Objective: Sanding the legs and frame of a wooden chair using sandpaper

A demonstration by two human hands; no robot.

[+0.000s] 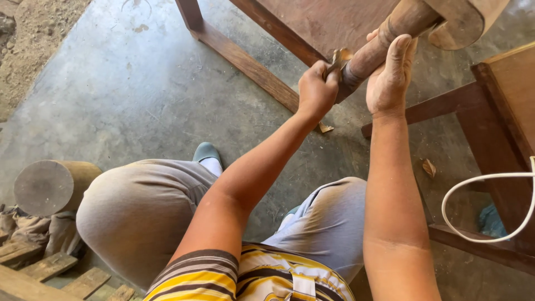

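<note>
A round wooden furniture leg (390, 34) slants down from the upper right toward the middle. My right hand (389, 75) wraps around it from below, thumb up along the wood. My left hand (316, 89) is closed on a small piece of worn sandpaper (337, 58), pressed against the leg's dark lower end. Both arms reach forward over my knees in grey trousers.
Brown wooden furniture frames stand ahead (251, 61) and at the right (496, 117). A white cord (473, 184) loops at the right. A round log section (47, 187) and wooden slats (50, 267) lie at the lower left. Wood chips (429, 167) dot the concrete floor.
</note>
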